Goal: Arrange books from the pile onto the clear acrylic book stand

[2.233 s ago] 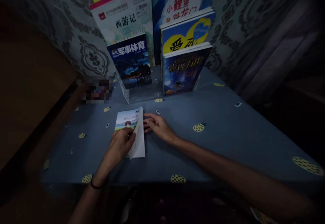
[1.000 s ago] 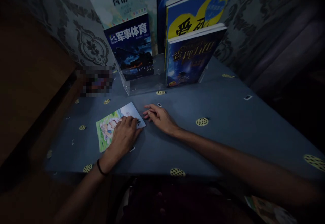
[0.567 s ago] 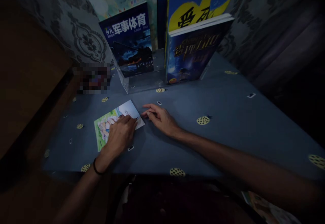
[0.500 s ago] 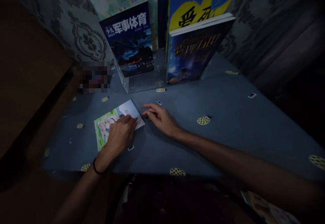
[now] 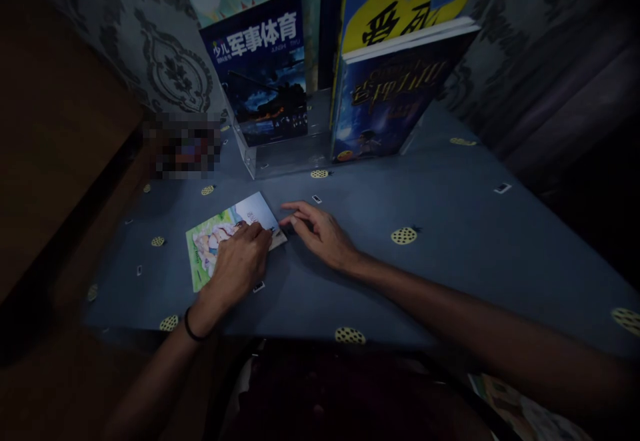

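A thin picture booklet (image 5: 203,254) with a green, white and pale blue cover lies tilted on the blue tablecloth (image 5: 345,294). My left hand (image 5: 243,254), with a dark band at the wrist, rests on its right part. The left fingers are curled and pressed against the cover, and the fingertips are partly hidden. Just beyond the booklet's right edge is my right hand (image 5: 320,233), empty, with its index finger stretched toward that edge and the thumb apart. Whether the right fingertips touch the booklet, I cannot tell.
A dark blue book (image 5: 265,81) leans in a clear stand (image 5: 285,161) behind the booklet. Right of it stand another dark blue book (image 5: 385,108) and a blue-and-yellow book (image 5: 375,18). A pixelated patch (image 5: 185,148) covers something at the back left.
The view has shifted slightly, so the standing books appear a little higher and further right. Both hands and the booklet keep nearly the same positions relative to each other.
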`<state>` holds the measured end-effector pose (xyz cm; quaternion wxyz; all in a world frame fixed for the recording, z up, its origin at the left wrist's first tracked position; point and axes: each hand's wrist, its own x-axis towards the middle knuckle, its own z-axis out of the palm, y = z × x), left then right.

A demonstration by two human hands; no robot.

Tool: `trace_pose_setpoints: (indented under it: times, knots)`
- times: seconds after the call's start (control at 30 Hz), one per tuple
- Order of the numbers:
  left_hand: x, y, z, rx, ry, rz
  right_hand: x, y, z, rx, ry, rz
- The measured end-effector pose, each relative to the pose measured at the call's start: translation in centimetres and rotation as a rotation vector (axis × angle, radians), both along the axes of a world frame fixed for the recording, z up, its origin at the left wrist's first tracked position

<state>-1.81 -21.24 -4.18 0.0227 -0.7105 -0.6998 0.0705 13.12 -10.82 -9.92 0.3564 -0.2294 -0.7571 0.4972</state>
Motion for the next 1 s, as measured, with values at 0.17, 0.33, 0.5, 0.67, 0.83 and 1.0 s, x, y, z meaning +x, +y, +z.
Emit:
trace_pose_setpoints:
  times: [0.17,0.33,0.5,0.67,0.83,1.0]
  knots:
    - [0.1,-0.4,-0.7,0.012,0.052,-0.003,0.1,-0.2,-0.1,0.054,-0.006,0.017]
    - [0.1,-0.8,-1.5,0.071,0.067,-0.044,0.1,-0.4,-0.2,0.145,-0.055,0.018]
    - [-0.2,-1.0,-2.0,0.113,0.013,-0.056,0.1,-0.6,-0.2,0.505,-0.345,0.026]
    - [-4.4,-3.3,-2.1,0.128,-0.112,-0.115,0.5,-1.2,0.1,0.768,-0.445,0.127]
    - [-10.5,-8.3,-2.4,0.013,-0.105,0.112,0.1,-0.4,-0.4,0.861,-0.470,0.212]
    - [-10.7,-11.2,-2.1,-0.016,-0.093,0.194,-3.2,3.2,-1.2,0.873,-0.516,0.185]
